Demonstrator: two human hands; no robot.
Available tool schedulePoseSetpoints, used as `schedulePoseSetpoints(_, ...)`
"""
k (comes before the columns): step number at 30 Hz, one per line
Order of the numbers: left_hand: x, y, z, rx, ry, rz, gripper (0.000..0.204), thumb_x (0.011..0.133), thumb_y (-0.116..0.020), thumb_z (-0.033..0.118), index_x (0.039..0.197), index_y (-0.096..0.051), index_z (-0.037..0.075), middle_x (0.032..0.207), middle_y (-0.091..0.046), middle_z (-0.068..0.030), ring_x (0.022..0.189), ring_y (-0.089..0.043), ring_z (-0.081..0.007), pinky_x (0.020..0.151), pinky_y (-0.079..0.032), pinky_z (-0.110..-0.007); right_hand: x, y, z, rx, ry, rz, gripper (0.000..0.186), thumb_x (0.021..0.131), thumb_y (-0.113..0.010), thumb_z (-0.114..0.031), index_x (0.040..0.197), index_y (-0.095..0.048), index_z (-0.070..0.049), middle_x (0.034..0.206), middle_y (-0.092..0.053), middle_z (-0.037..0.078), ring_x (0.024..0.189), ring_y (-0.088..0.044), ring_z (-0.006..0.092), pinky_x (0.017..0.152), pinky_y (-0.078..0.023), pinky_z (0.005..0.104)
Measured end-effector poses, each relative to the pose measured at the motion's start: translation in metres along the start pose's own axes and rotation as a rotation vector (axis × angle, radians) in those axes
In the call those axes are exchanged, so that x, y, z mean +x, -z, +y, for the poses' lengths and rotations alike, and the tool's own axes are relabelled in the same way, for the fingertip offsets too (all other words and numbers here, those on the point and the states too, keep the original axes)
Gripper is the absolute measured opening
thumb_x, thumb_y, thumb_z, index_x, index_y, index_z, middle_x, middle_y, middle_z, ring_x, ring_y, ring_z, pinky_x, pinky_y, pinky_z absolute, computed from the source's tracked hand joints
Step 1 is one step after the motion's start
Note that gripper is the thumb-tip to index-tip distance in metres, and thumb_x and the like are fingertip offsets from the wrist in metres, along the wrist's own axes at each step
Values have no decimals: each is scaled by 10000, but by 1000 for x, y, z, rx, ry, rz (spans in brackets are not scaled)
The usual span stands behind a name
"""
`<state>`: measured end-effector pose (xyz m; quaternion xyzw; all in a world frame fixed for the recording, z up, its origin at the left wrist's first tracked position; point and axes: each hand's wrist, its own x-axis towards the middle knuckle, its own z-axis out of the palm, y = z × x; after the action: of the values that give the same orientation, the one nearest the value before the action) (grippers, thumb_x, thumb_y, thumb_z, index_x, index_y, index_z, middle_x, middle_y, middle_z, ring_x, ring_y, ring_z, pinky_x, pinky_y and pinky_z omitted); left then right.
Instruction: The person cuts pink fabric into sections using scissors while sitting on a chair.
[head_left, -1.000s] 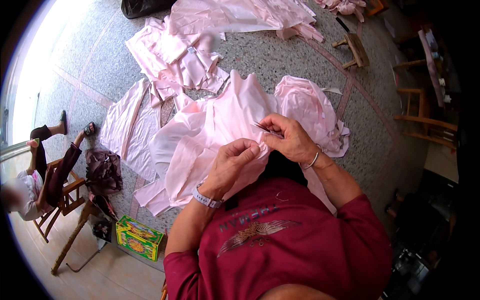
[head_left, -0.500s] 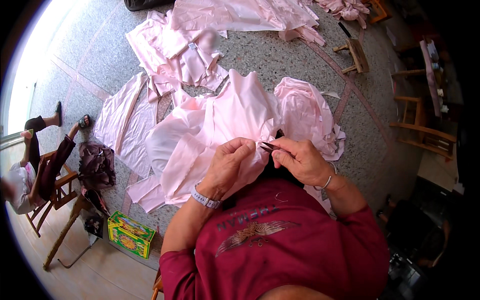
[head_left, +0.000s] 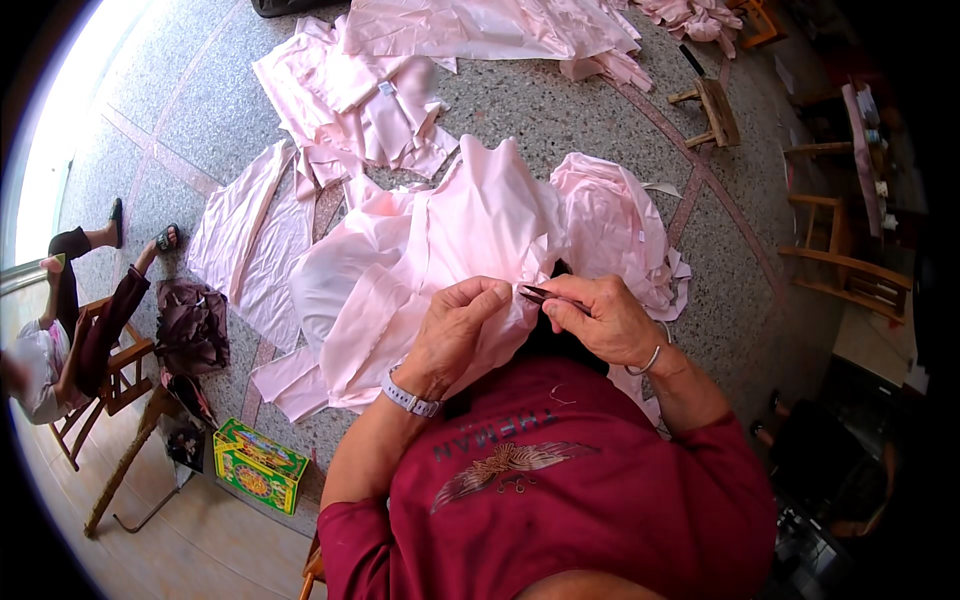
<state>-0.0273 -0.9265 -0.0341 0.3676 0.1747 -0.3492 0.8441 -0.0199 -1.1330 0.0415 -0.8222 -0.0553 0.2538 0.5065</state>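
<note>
We are working on a pink garment (head_left: 470,240) draped over our lap.

Our left hand (head_left: 465,330) is pinching its edge closed; our right hand (head_left: 605,320), touching the garment beside it, is gripping small dark snips (head_left: 545,296) against that same fabric edge.

shirt: I wear a dark red top, sleeves pushed up above my elbows
chest print: grey lettering over a winged, bird-like emblem
left hand (head_left: 462,330): a pale lilac watch strap sits on my wrist
right hand (head_left: 608,322): a thin silver bangle circles my wrist
</note>
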Motion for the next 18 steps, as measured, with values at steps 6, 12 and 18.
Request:
schedulePoseSetpoints(6,0,0,0,-12,34,7,173,947,-643,156,1000,-678,-4,958,-676,-21,886,-593,-78,833,-467,-225,1,0,0,0,14,-6,168,930,-583,-83,1055,-668,-8,656,-627,73,586,-591,119,566,-480,288)
schedulePoseSetpoints(12,0,0,-1,-28,31,6,185,949,-636,158,1011,-678,-11,951,-680,-26,881,-600,-82,829,-470,-224,2,-4,9,24,59,10,178,923,-596,-85,1067,-664,-6,662,-621,85,591,-592,132,572,-480,298)
schedulePoseSetpoints(18,-6,-3,2,-79,86,-23,161,950,-628,145,1007,-675,2,946,-697,-45,845,-635,-101,781,-509,-243,3,-9,12,-27,117,20,124,950,-576,-78,1017,-639,6,690,-608,23,623,-549,73,568,-446,248)
